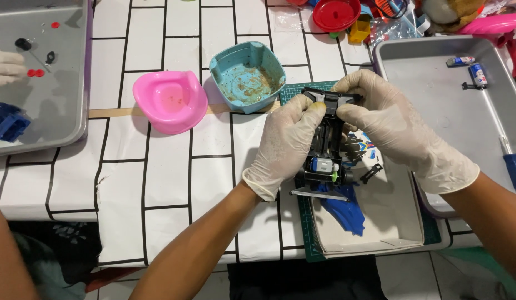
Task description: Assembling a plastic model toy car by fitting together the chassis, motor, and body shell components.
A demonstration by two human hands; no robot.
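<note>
- Currently both gloved hands grip one object: a black toy car chassis (326,139), held over a shallow white tray (399,222) at the near-right part of the surface (169,166).
- Left hand (283,144): fingers curled shut around the chassis from its 9 o'clock side, thumb near the far end. Closed grip, nothing else held.
- Right hand (388,125): fingers wrapped over the far end of the chassis from the 3 o'clock side, fingertips pressing on the top crosspiece. Also closed on the chassis.
- Long axis of chassis runs 12 to 6 o'clock, far end between the two sets of fingertips, near end with a small silver motor (323,165) and a green gear (335,176) pointing toward the person.
- Both hands touch it; the right covers more of the far end, the left supports the flank.
- Blue body shell (341,214) lies in the tray at 6 o'clock of the chassis, just below it.
- Teal bowl (248,75) with brownish residue at 11 o'clock of the hands, near; pink bowl (169,100) at 9 o'clock, farther off.
- Grey metal tray (435,72) at 2 o'clock holds a screwdriver (505,147) and small batteries (478,74).
- Another person's gloved hand (5,69) rests on a second grey tray (74,83) at far 10 o'clock, well apart.
</note>
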